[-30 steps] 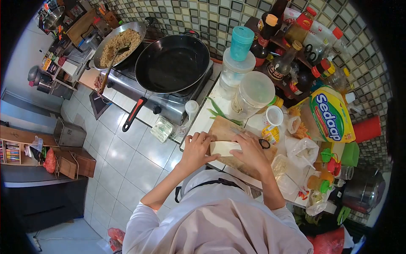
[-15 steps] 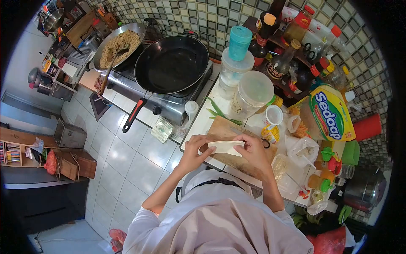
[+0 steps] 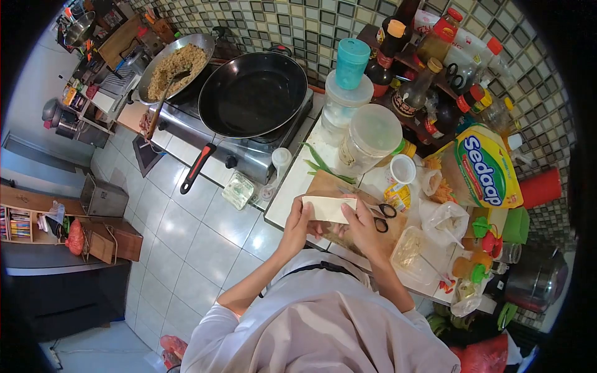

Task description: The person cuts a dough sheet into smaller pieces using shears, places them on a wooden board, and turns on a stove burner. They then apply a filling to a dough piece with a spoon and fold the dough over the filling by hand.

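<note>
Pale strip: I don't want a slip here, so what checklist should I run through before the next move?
1. Pale strip held at both ends by left hand and right hand: ok.
2. Scissors out of both hands: ok.
3. Scissor blades away from the fingers: cannot tell.
4. Frying pan handle kept inside the stove edge: not ok, juts past it.
5. Flame under frying pan: cannot tell.

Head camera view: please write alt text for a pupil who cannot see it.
A person's left hand and right hand hold a pale rectangular piece by its ends over a cutting board, black-handled scissors nearby. Up left, a frying pan and a wok of food stand on a stove.
</note>
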The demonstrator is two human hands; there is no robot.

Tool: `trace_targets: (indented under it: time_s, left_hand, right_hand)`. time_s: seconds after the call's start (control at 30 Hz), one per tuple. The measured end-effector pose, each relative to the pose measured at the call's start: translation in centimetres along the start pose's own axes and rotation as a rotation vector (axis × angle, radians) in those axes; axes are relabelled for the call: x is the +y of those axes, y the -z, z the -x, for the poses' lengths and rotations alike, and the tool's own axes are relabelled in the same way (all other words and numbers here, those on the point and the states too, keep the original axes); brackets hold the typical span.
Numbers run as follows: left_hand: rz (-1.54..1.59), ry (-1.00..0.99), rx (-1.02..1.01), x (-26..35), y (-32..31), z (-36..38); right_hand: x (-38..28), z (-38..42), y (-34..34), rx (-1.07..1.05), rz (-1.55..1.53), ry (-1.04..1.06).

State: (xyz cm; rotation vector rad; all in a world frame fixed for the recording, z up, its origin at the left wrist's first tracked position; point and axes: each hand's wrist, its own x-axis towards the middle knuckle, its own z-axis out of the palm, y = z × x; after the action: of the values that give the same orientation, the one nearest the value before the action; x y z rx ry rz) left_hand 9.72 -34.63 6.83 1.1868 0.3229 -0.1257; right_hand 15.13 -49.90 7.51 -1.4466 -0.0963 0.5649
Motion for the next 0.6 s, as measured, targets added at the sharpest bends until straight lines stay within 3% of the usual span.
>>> trace_targets:
  time_s: [0.33, 0.6]
  left_hand:
    - [-0.08, -0.103, 0.102, -0.8, -1.2, 0.2]
    - [-0.108, -0.101, 0.141, -0.7, -0.8, 0.7]
  right_hand:
    - [-0.6, 0.5, -1.5, 0.091, 0.123, 0.075]
    - [-0.4, 0.4, -1.0, 0.038, -0.138, -0.103]
